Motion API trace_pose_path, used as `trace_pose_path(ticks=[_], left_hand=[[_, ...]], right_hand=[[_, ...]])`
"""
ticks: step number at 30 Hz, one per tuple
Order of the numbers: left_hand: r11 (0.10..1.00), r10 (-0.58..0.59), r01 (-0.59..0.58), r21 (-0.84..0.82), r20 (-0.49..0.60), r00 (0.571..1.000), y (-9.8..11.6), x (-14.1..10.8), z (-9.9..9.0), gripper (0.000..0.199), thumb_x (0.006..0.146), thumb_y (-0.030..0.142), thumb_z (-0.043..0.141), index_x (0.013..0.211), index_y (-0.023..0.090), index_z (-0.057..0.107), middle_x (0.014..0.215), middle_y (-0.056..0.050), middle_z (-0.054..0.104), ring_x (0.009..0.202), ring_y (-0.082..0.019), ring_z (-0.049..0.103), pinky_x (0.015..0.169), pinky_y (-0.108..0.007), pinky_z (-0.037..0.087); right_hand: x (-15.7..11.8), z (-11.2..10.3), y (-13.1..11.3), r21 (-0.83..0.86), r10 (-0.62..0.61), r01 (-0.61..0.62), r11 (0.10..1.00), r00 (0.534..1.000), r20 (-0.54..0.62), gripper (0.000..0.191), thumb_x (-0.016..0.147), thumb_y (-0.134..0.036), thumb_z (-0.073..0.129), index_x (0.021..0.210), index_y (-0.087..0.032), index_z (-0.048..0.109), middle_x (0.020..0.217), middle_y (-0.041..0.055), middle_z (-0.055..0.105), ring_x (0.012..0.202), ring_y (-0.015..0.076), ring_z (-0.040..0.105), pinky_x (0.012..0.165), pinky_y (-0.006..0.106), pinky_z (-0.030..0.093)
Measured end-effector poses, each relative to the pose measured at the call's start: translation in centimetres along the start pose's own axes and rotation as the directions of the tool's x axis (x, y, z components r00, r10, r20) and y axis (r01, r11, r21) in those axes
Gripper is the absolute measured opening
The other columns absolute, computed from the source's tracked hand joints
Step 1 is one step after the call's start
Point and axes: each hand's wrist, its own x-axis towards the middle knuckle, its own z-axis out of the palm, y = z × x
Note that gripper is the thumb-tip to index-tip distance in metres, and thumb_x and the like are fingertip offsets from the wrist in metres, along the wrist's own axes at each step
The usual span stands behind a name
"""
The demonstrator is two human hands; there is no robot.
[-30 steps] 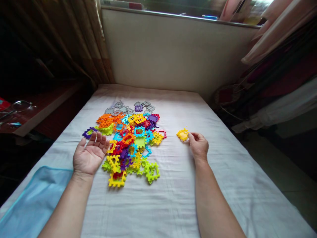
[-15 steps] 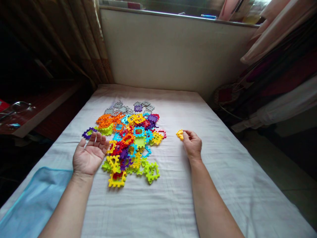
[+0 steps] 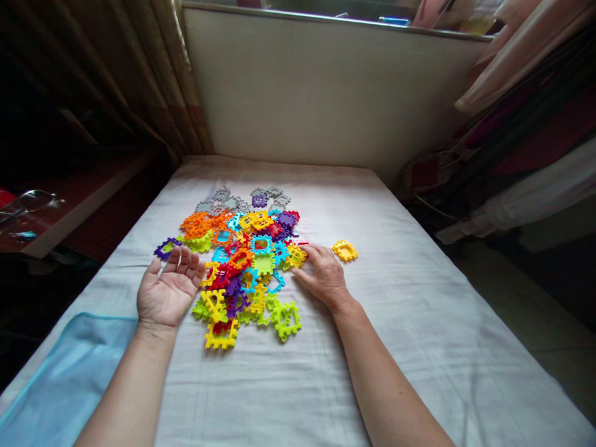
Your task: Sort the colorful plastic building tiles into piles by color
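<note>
A heap of colourful toothed plastic building tiles lies on the white sheet, with a lime green tile (image 3: 263,264) in its middle. My left hand (image 3: 166,290) rests palm up at the heap's left side, fingers slightly curled and holding nothing. At the right edge, my right hand (image 3: 323,276) reaches toward a yellow tile (image 3: 295,256), thumb and fingers apart. Whether the fingertips touch that tile I cannot tell. A single yellow tile (image 3: 345,250) lies by itself to the right of the heap.
Grey tiles (image 3: 223,202) lie at the heap's far end. A light blue cloth (image 3: 69,379) covers the bed's near left corner. Glasses (image 3: 37,200) sit on a dark red wooden surface at left. A pale wall panel (image 3: 288,93) closes off the far side, with curtains beside it.
My right hand has let go of the yellow tile, leaving it on the sheet, and has moved left to the heap with its fingers spread. My left hand has stayed in place.
</note>
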Motion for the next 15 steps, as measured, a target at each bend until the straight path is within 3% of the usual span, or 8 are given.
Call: trace_pose_path(ticks=[8, 15], left_hand=[[1.0, 0.0, 0.0, -0.008, -0.016, 1.0, 0.0, -0.3, 0.4, 0.033, 0.097, 0.04, 0.037, 0.101, 0.023, 0.066, 0.088, -0.004, 0.076, 0.084, -0.019, 0.073, 0.074, -0.036, 0.061], [1.0, -0.009, 0.009, 0.011, 0.041, 0.999, 0.2, 0.2, -0.5, 0.026, 0.092, 0.041, 0.05, 0.105, 0.024, 0.065, 0.094, -0.004, 0.076, 0.088, -0.02, 0.072, 0.078, -0.037, 0.06]], right_hand=[[0.1, -0.1, 0.5, -0.002, 0.004, -0.004, 1.0, 1.0, -0.01, 0.039, 0.082, -0.029, 0.067, 0.12, -0.023, 0.065, 0.12, 0.0095, 0.069, 0.111, 0.0264, 0.061, 0.101, 0.042, 0.046], [0.1, -0.8, 2.5, -0.006, 0.077, -0.078, 0.997, 0.989, -0.126, 0.04, 0.084, -0.032, 0.061, 0.123, -0.022, 0.062, 0.117, 0.0106, 0.069, 0.11, 0.0277, 0.061, 0.102, 0.044, 0.044]])
